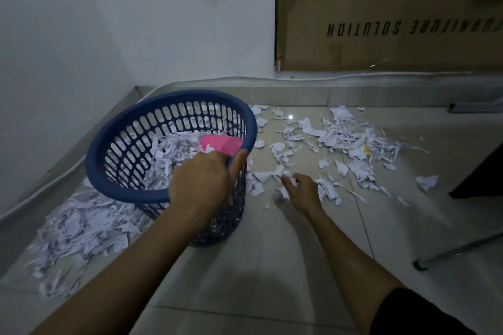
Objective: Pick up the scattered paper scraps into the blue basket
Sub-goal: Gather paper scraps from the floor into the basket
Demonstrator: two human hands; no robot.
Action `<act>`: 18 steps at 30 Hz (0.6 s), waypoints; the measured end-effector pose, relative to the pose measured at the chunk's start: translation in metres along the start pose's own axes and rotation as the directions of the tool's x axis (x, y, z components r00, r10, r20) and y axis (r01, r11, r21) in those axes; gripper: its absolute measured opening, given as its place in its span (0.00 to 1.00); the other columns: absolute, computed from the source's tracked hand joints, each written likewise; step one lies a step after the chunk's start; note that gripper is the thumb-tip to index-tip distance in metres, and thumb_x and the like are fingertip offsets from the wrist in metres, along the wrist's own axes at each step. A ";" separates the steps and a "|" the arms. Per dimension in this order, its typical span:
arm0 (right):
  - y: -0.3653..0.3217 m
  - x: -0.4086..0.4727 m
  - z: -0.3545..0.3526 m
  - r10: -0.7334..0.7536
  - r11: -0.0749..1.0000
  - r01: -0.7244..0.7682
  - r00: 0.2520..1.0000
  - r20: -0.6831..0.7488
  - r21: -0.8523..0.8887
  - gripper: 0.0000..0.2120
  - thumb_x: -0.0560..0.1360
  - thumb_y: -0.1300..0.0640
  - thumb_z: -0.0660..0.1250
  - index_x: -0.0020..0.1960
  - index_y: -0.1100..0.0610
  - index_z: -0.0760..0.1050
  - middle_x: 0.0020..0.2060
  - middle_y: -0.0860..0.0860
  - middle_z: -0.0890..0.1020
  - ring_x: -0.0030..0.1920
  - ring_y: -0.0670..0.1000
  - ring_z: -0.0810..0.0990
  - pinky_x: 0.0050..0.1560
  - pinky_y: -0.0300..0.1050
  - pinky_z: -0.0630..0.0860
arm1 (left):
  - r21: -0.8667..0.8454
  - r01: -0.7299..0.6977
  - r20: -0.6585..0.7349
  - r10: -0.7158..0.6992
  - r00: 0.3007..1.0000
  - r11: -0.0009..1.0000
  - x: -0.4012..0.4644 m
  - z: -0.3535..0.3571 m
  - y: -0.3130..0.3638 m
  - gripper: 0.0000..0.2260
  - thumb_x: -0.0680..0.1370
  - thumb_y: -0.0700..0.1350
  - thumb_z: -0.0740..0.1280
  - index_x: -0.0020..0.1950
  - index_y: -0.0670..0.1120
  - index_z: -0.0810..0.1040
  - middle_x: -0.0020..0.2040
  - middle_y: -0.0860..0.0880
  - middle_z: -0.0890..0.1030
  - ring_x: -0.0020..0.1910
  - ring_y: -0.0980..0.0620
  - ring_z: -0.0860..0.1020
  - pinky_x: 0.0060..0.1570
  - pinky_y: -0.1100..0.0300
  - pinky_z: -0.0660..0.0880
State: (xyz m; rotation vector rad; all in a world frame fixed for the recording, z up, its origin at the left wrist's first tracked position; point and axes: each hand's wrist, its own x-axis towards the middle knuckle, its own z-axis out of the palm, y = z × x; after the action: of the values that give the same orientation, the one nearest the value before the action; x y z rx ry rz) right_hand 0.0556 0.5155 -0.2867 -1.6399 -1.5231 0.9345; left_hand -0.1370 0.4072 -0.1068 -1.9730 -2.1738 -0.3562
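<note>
Left hand (202,179) clamps the basket (114,187) rim, tilting it. Right hand (300,190), beside the basket, apparently pinches scraps (290,180); gather a fuller bunch before lifting.

The only legible lettering is black print on the cardboard box (381,8) against the wall, upside down: "SOLUTION", preceded by a cut-off word ending "…RNITURE" (its first letters run off the right edge). Smaller print higher up is too blurred.
</note>
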 end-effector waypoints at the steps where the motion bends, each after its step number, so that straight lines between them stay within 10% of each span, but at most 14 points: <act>1: -0.015 0.002 -0.009 -0.007 0.999 0.007 1.000 -0.008 0.041 0.25 0.80 0.47 0.66 0.65 0.68 0.76 0.62 0.62 0.80 0.63 0.60 0.78 0.59 0.46 0.72 | 0.008 0.000 -0.005 0.000 1.000 1.000 0.000 -0.001 0.000 0.30 0.80 0.67 0.46 0.41 0.49 0.80 0.29 0.50 0.74 0.25 0.53 0.70 0.24 0.61 0.60; 5: -0.079 0.014 -0.038 -0.125 0.978 0.133 0.990 -0.060 0.163 0.29 0.80 0.44 0.66 0.70 0.65 0.72 0.67 0.60 0.77 0.66 0.57 0.75 0.61 0.41 0.68 | 0.022 -0.002 0.000 0.002 1.000 1.000 0.002 0.003 0.000 0.32 0.80 0.68 0.45 0.41 0.49 0.80 0.29 0.50 0.75 0.27 0.52 0.73 0.26 0.60 0.65; 10: -0.184 0.023 -0.063 -0.284 0.910 0.301 0.954 -0.098 0.285 0.18 0.79 0.43 0.66 0.48 0.59 0.80 0.38 0.47 0.78 0.40 0.45 0.75 0.40 0.40 0.71 | -0.036 0.007 0.011 -0.007 1.000 0.999 0.003 0.002 0.000 0.32 0.80 0.68 0.44 0.39 0.49 0.79 0.29 0.50 0.76 0.27 0.51 0.76 0.32 0.56 0.79; 18: -0.288 0.013 -0.044 -0.491 0.824 0.464 0.871 0.002 0.326 0.21 0.78 0.42 0.67 0.51 0.61 0.81 0.44 0.51 0.79 0.46 0.49 0.76 0.49 0.44 0.71 | -0.025 0.036 0.036 -0.035 0.999 0.999 0.001 -0.003 0.003 0.31 0.80 0.68 0.45 0.42 0.49 0.80 0.32 0.50 0.77 0.29 0.52 0.76 0.33 0.59 0.74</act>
State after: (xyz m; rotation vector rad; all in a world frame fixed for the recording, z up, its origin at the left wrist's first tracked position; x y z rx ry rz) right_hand -0.0475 0.5452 -0.0159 -0.9320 -1.6372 0.9131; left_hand -0.1342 0.4075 -0.1037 -1.9711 -2.2393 -0.3592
